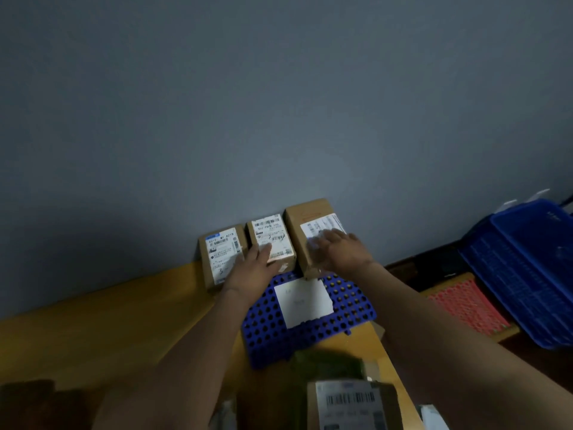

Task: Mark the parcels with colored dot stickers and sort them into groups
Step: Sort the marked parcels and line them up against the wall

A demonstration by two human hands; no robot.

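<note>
Three parcels stood grouped at the tabletop's far edge, stickers indiscernible. Left hand and right hand lay on them, fingers straight. One near-edge parcel awaited sorting.

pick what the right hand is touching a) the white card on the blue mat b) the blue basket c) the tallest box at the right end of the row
c: the right hand lies with straight fingers on the white label of the tallest box.

Single head view, looking forward-down, close over table.
</note>
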